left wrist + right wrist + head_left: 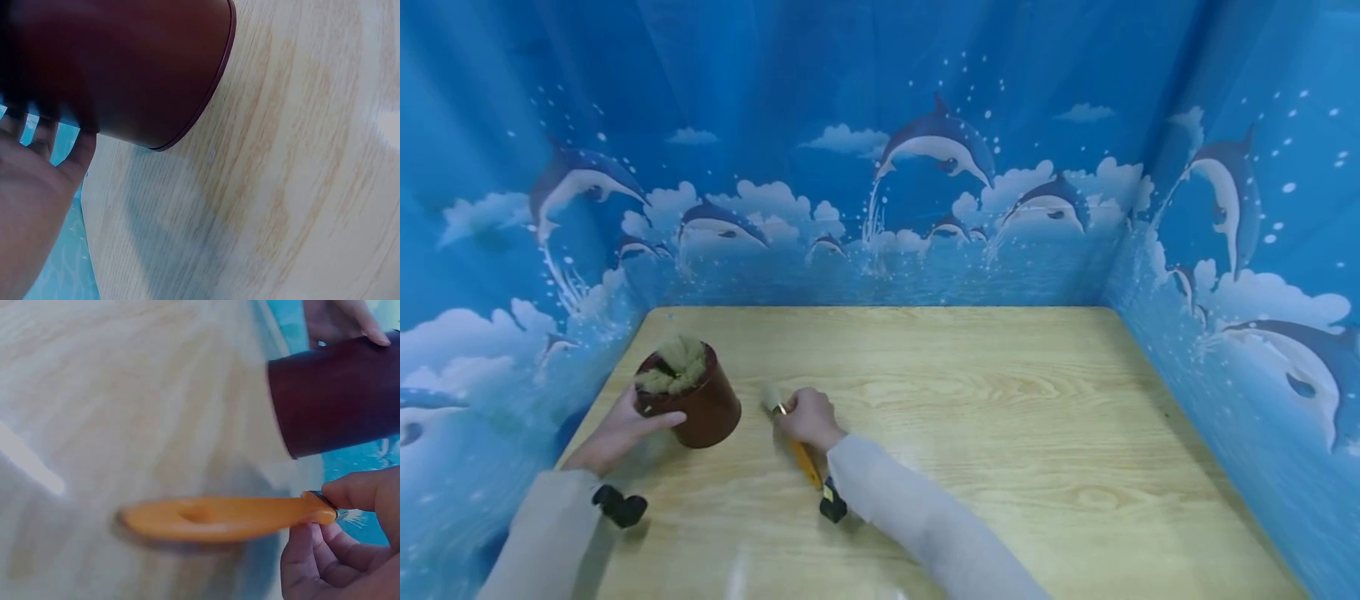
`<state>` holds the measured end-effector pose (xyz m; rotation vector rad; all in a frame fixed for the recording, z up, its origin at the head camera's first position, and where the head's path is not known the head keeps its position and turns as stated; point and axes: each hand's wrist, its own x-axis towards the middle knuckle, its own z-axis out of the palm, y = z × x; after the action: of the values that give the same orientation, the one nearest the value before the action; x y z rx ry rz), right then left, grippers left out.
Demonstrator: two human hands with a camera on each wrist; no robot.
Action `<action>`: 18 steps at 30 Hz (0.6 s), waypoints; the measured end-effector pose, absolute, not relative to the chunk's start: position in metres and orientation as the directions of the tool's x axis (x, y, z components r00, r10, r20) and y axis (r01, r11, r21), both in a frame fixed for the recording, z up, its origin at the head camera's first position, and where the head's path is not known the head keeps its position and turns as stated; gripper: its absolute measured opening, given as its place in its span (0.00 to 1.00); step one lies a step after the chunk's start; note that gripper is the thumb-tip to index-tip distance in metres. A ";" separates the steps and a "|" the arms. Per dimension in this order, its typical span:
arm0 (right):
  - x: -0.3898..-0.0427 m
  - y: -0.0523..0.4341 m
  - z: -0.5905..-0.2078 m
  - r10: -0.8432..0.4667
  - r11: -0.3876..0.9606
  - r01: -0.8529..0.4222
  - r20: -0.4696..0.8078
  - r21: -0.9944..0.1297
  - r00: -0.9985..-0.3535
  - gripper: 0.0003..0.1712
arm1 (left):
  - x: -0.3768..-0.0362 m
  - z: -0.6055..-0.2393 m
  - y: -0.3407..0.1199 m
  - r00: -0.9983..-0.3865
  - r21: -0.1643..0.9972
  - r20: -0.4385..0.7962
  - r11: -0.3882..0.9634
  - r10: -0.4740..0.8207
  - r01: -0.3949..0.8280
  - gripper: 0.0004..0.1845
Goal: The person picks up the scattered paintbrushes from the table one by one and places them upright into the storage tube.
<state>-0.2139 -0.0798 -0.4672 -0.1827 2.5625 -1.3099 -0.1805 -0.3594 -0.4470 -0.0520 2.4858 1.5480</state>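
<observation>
My left hand grips a dark reddish-brown cylindrical pot at the left of the table, thumb on the near side and fingers behind. The pot tilts, and a beige, fuzzy-looking material fills part of its mouth. In the left wrist view, the pot's smooth wall and bottom rim show, with fingertips along its side. To the right, my right hand pinches a brush by its neck, between thumb and fingers. Its orange handle points back toward me, and its pale bristles face away.
Both hands work over a light wood-grain table. A blue curtain printed with dolphins and clouds surrounds its back and sides. Small black devices are worn at both wrists.
</observation>
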 end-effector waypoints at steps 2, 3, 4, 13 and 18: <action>-0.219 -0.077 -0.461 -0.241 0.582 -0.005 -0.167 -0.813 -0.956 0.20 | -0.181 -0.446 -0.360 -0.976 0.881 -0.200 0.451 0.081 -0.143 0.58; -0.222 -0.076 -0.458 -0.248 0.583 -0.018 -0.157 -0.812 -0.956 0.19 | -0.181 -0.446 -0.360 -0.976 0.880 -0.201 0.453 0.082 -0.144 0.58; -0.225 -0.075 -0.454 -0.259 0.580 -0.027 -0.153 -0.815 -0.954 0.19 | -0.181 -0.446 -0.360 -0.976 0.881 -0.200 0.452 0.082 -0.143 0.58; -0.247 -0.066 -0.399 -0.318 0.525 -0.094 -0.092 -0.846 -0.943 0.09 | -0.181 -0.444 -0.360 -0.976 0.889 -0.196 0.437 0.090 -0.138 0.57; -0.249 -0.064 -0.370 -0.321 0.478 -0.126 -0.039 -0.869 -0.946 0.11 | -0.181 -0.444 -0.359 -0.977 0.891 -0.196 0.433 0.089 -0.139 0.58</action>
<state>-0.2494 -0.0641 -0.3700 -0.3875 2.5261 -1.4610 -0.1805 -0.3593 -0.4443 -0.0437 2.4719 1.5665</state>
